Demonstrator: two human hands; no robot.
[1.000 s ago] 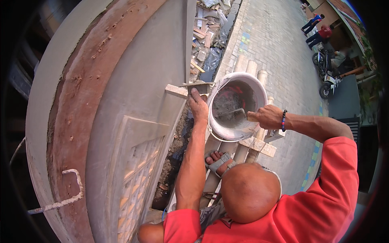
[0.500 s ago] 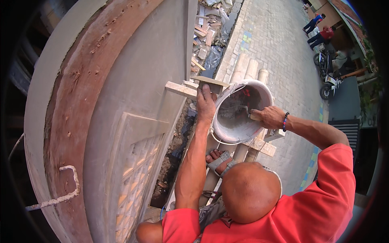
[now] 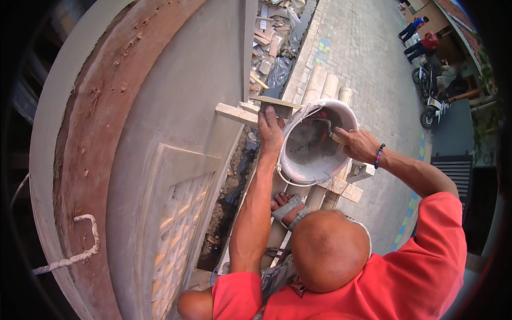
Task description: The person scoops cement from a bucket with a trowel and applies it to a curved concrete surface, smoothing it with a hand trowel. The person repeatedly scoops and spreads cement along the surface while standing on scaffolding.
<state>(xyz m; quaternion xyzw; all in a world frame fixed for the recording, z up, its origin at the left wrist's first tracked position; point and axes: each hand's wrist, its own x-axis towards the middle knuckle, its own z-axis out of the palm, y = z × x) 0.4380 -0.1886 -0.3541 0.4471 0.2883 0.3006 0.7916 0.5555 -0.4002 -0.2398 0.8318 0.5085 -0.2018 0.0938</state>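
A whitish bucket [image 3: 293,169] with a wire handle stands on the planks, grey wet mortar [image 3: 306,141] inside. My right hand [image 3: 356,145] is closed on the wooden handle of a trowel [image 3: 336,138]. The trowel's bent metal neck reaches into the bucket, and I cannot make out its blade. At the bucket's left rim, my left hand [image 3: 271,130] grips a flat plastering float [image 3: 282,111], thumb laid over it. A beaded bracelet circles my right wrist.
Left of me rises a grey plastered wall [image 3: 165,101] with a latticed opening [image 3: 184,213]. Bamboo poles [image 3: 329,88] and planks support the bucket. A bent metal bar [image 3: 96,240] juts out at left. Rubble [image 3: 269,37] lines a ditch; people and a motorbike [image 3: 434,109] are across the paved lane.
My right hand has shifted slightly up and right, and the trowel's neck has moved toward the bucket's far side. My left hand keeps its hold on the float.
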